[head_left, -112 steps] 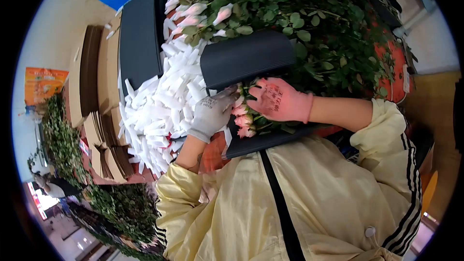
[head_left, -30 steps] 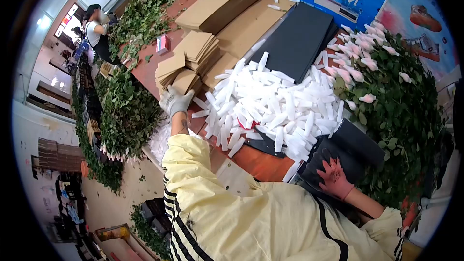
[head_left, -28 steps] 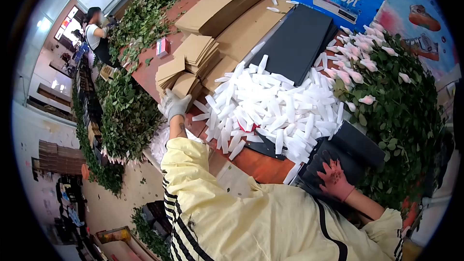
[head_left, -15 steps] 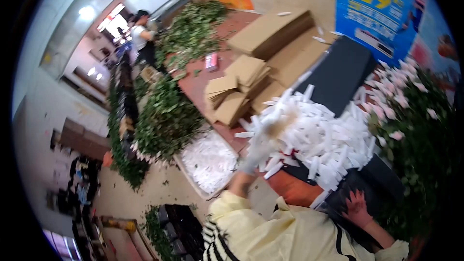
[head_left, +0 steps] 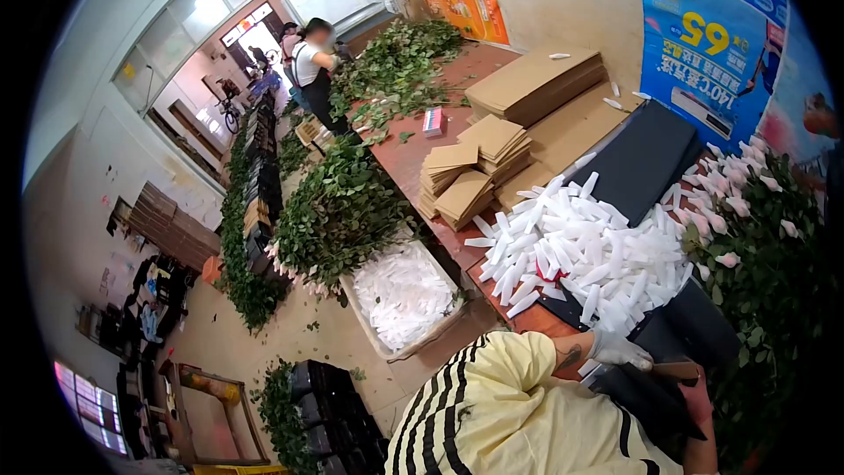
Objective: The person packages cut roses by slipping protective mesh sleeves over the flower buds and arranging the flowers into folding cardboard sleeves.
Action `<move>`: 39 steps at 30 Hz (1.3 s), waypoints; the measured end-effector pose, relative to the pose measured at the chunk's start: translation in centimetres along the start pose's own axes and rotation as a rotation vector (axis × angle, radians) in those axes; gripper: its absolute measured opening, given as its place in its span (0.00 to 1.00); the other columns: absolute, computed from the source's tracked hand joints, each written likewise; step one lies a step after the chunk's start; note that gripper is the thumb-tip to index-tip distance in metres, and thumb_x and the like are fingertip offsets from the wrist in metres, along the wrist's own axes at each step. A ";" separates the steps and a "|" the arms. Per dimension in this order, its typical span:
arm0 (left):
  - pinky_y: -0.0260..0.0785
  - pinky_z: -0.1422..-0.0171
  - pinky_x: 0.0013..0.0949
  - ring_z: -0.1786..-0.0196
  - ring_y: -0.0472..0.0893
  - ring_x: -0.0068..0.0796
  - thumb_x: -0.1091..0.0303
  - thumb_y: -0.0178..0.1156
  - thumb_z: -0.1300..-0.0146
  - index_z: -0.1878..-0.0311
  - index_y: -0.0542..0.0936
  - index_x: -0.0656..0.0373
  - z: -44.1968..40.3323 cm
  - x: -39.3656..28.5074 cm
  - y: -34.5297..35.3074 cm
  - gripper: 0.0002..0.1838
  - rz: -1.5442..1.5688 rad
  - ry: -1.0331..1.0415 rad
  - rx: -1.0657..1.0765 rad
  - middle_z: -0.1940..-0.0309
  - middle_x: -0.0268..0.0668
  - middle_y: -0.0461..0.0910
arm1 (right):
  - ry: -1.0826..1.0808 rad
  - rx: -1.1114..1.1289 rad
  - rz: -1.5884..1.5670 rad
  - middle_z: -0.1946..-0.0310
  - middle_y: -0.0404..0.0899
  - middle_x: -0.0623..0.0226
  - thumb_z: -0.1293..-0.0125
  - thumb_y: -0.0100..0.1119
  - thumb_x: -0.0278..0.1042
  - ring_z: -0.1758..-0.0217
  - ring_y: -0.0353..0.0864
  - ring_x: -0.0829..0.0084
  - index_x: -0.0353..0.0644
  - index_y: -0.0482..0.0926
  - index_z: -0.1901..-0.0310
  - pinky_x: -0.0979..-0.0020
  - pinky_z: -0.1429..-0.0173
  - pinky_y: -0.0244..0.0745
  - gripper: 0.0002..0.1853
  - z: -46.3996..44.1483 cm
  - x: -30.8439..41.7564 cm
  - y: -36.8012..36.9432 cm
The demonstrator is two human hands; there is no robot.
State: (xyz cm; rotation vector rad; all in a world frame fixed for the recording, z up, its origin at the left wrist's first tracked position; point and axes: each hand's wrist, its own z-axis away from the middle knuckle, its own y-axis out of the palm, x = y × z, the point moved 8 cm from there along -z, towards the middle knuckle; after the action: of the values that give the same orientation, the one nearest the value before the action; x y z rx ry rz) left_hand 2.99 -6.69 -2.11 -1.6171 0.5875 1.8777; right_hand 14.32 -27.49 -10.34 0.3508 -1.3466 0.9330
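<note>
My left hand (head_left: 621,349), in a white glove, is closed at the left end of a small brown cardboard piece (head_left: 675,370). At the right end of the cardboard is my right hand (head_left: 696,398), in a pink glove, its fingers partly hidden. Under and around both hands lies a black wrapping sheet (head_left: 646,393); roses inside it cannot be made out. Beside my left hand spreads a heap of white foam sleeves (head_left: 589,251). A rolled black cover (head_left: 701,325) rests behind my hands, against leafy rose stems (head_left: 774,290) with pale pink, sleeved heads.
Cardboard stacks (head_left: 534,84) and small cardboard pieces (head_left: 463,198) stand on the red table (head_left: 400,158), near black sheets (head_left: 646,158). A bin (head_left: 387,347) of white sleeves and rose bunches (head_left: 338,202) are at the left. A person (head_left: 309,66) stands farther back.
My left hand has moved from the cardboard stacks, across the white sleeves, to beside my right hand. A cardboard piece now lies between them. The view has swung left.
</note>
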 end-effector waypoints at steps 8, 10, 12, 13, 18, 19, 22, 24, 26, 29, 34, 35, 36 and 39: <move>0.73 0.54 0.45 0.56 0.80 0.46 0.52 0.67 0.58 0.61 0.82 0.57 -2.4 -3.2 3.9 0.23 -0.928 -0.112 -0.050 0.63 0.45 0.81 | -0.154 -0.302 -0.434 0.53 0.74 0.65 0.33 0.51 0.36 0.56 0.75 0.73 0.38 0.64 0.38 0.71 0.53 0.72 0.24 5.2 13.7 -6.5; 0.74 0.57 0.44 0.57 0.81 0.43 0.53 0.65 0.55 0.62 0.82 0.55 -1.4 -4.9 4.8 0.19 -0.967 -0.147 -0.120 0.64 0.42 0.82 | -0.024 -0.287 -0.571 0.61 0.74 0.68 0.36 0.52 0.34 0.60 0.74 0.76 0.39 0.69 0.48 0.73 0.57 0.71 0.16 5.5 14.4 -4.6; 0.75 0.61 0.41 0.60 0.83 0.37 0.57 0.61 0.50 0.65 0.82 0.54 -0.8 -5.0 5.3 0.13 -1.050 -0.184 -0.209 0.65 0.38 0.83 | 0.101 -0.249 -0.421 0.68 0.73 0.72 0.39 0.55 0.33 0.65 0.73 0.81 0.41 0.73 0.59 0.75 0.63 0.70 0.09 6.4 15.1 -2.1; 0.75 0.62 0.40 0.61 0.83 0.35 0.59 0.59 0.47 0.65 0.82 0.53 -0.8 -4.4 5.4 0.11 -1.081 -0.181 -0.222 0.66 0.37 0.83 | 0.172 -0.211 -0.328 0.72 0.73 0.74 0.41 0.57 0.33 0.68 0.72 0.83 0.42 0.75 0.65 0.76 0.66 0.69 0.06 6.1 15.3 -0.7; 0.71 0.60 0.42 0.61 0.82 0.36 0.57 0.55 0.43 0.62 0.79 0.54 -0.9 -5.6 4.8 0.12 -1.068 -0.093 -0.240 0.66 0.37 0.81 | -0.186 -0.117 0.142 0.79 0.76 0.70 0.42 0.60 0.34 0.82 0.73 0.78 0.39 0.79 0.64 0.78 0.77 0.68 0.08 2.4 12.2 -0.4; 0.71 0.59 0.42 0.60 0.81 0.38 0.56 0.55 0.42 0.61 0.78 0.55 -0.6 -5.9 4.9 0.14 -1.003 -0.053 -0.218 0.65 0.38 0.80 | 0.101 -0.099 -0.066 0.78 0.77 0.68 0.42 0.60 0.34 0.81 0.75 0.76 0.39 0.79 0.62 0.76 0.76 0.70 0.09 2.2 9.8 -0.2; 0.71 0.57 0.42 0.59 0.81 0.39 0.54 0.55 0.40 0.60 0.76 0.57 1.2 -6.7 4.2 0.15 -0.869 0.012 -0.224 0.66 0.38 0.80 | 0.422 -0.165 -0.196 0.75 0.80 0.64 0.42 0.60 0.34 0.79 0.78 0.73 0.38 0.79 0.59 0.72 0.74 0.73 0.11 2.4 5.8 -0.5; 0.71 0.57 0.42 0.59 0.81 0.38 0.56 0.54 0.39 0.57 0.76 0.55 1.3 -5.8 3.7 0.14 -0.958 -0.157 -0.192 0.66 0.38 0.80 | 0.226 -0.255 0.134 0.75 0.82 0.64 0.42 0.60 0.34 0.78 0.81 0.72 0.36 0.79 0.60 0.68 0.69 0.76 0.11 1.7 6.0 -1.4; 0.71 0.56 0.41 0.59 0.81 0.38 0.57 0.54 0.39 0.57 0.77 0.55 0.9 -4.3 4.5 0.13 -1.012 -0.191 -0.183 0.65 0.38 0.80 | 0.369 -0.177 0.192 0.77 0.81 0.64 0.43 0.59 0.37 0.72 0.83 0.70 0.37 0.80 0.65 0.69 0.63 0.76 0.12 1.5 11.7 0.4; 0.72 0.56 0.38 0.58 0.81 0.36 0.59 0.54 0.39 0.57 0.77 0.53 0.7 -3.8 4.8 0.11 -1.077 -0.206 -0.197 0.63 0.37 0.80 | 0.254 -0.163 0.243 0.78 0.80 0.64 0.43 0.58 0.41 0.73 0.82 0.68 0.36 0.79 0.68 0.70 0.63 0.76 0.14 -1.1 10.4 2.4; 0.71 0.51 0.41 0.52 0.78 0.38 0.60 0.56 0.40 0.60 0.77 0.56 0.3 -5.5 4.1 0.11 -1.133 -0.051 -0.322 0.57 0.39 0.78 | 0.388 -0.086 0.113 0.80 0.80 0.62 0.41 0.56 0.34 0.79 0.81 0.70 0.31 0.76 0.65 0.70 0.65 0.77 0.12 -2.3 9.3 3.7; 0.71 0.51 0.41 0.52 0.78 0.38 0.60 0.56 0.40 0.60 0.77 0.56 0.2 -5.7 4.0 0.11 -1.129 -0.050 -0.324 0.57 0.39 0.78 | 0.392 -0.085 0.116 0.80 0.80 0.62 0.41 0.56 0.34 0.79 0.81 0.70 0.31 0.76 0.65 0.70 0.65 0.77 0.12 -2.3 9.0 3.8; 0.71 0.50 0.41 0.50 0.77 0.38 0.59 0.55 0.40 0.59 0.77 0.56 -0.1 -4.9 3.9 0.12 -1.048 -0.155 -0.210 0.56 0.40 0.78 | 0.375 -0.105 0.176 0.81 0.80 0.62 0.41 0.56 0.34 0.80 0.81 0.71 0.31 0.76 0.66 0.70 0.67 0.77 0.12 -2.2 9.1 3.7; 0.70 0.48 0.42 0.48 0.76 0.39 0.58 0.55 0.40 0.57 0.77 0.58 -0.9 -4.2 3.9 0.14 -0.980 -0.296 -0.021 0.54 0.42 0.77 | 0.414 -0.101 0.149 0.81 0.79 0.63 0.41 0.56 0.34 0.80 0.81 0.71 0.31 0.75 0.67 0.70 0.68 0.76 0.12 -2.2 9.8 3.4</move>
State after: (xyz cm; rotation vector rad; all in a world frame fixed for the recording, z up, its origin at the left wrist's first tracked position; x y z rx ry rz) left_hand 1.36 -10.75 1.75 -1.2364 -0.3255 1.3045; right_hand 12.77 -20.24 -2.73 -0.0235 -1.0418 0.9935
